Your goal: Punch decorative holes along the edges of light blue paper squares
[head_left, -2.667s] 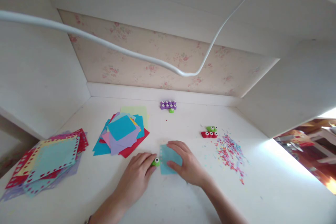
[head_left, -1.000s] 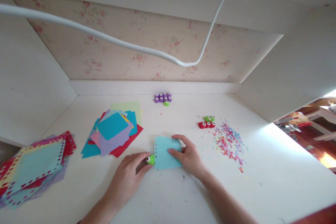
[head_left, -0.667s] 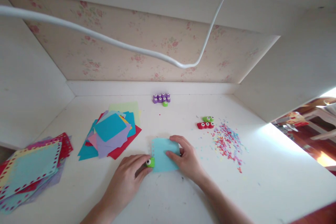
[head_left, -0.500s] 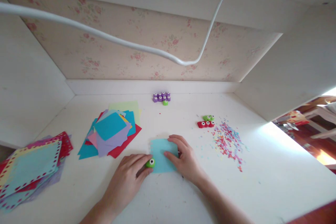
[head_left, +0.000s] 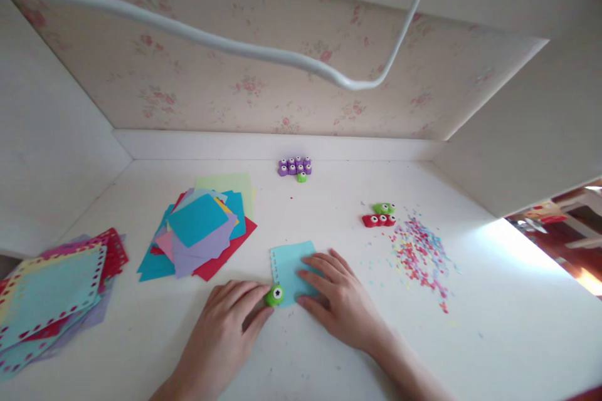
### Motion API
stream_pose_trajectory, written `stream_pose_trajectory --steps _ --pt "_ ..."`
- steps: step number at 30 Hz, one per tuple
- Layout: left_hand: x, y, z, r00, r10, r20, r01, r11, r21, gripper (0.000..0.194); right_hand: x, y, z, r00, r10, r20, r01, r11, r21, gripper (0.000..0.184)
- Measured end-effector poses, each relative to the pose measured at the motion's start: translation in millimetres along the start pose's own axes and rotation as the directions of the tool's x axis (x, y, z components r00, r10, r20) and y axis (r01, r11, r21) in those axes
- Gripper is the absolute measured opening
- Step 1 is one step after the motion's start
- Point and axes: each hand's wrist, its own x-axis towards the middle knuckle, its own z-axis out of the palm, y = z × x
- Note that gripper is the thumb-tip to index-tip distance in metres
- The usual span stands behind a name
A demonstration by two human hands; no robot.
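A small light-blue paper square lies on the white desk, with a row of punched holes along its left edge. A little green hole punch sits at the square's lower left corner. My left hand has its fingertips closed on the punch. My right hand lies flat on the paper with fingers spread, pinning it down.
A loose pile of coloured paper squares lies to the left, a stack of punched sheets at the far left. Purple punches stand at the back, red and green punches to the right beside scattered confetti. A white cable hangs overhead.
The punch has worked its way down the paper's left edge toward the lower corner, leaving more holes. My right hand has slid lower on the sheet. The view has tilted slightly.
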Motion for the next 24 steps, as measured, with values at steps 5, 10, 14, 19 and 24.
stream_pose_trajectory --steps 5,10,14,19,24 --pt "0.9 2.0 -1.2 1.0 0.013 -0.021 -0.013 1.0 0.019 0.022 1.7 -0.6 -0.4 1.0 -0.011 -0.024 0.012 1.0 0.014 0.031" --pt "1.2 2.2 -2.7 1.0 0.017 -0.011 -0.017 1.0 0.019 0.021 2.1 -2.5 -2.1 1.0 -0.016 0.01 0.016 1.0 0.013 0.03" --pt "1.0 2.5 -2.8 1.0 0.012 -0.001 -0.012 1.0 0.013 0.021 1.4 -3.0 -1.0 1.0 -0.018 0.024 0.018 1.0 0.004 0.029" --pt "1.1 2.9 -1.9 1.0 0.01 -0.012 -0.01 1.0 0.013 0.02 1.1 -2.9 2.3 1.0 -0.013 0.006 0.013 1.0 -0.002 0.028" --pt "0.0 3.8 -1.8 1.0 0.013 -0.005 -0.013 1.0 0.01 0.02 2.2 -2.6 2.9 1.0 -0.01 -0.002 0.01 1.0 -0.016 0.028"
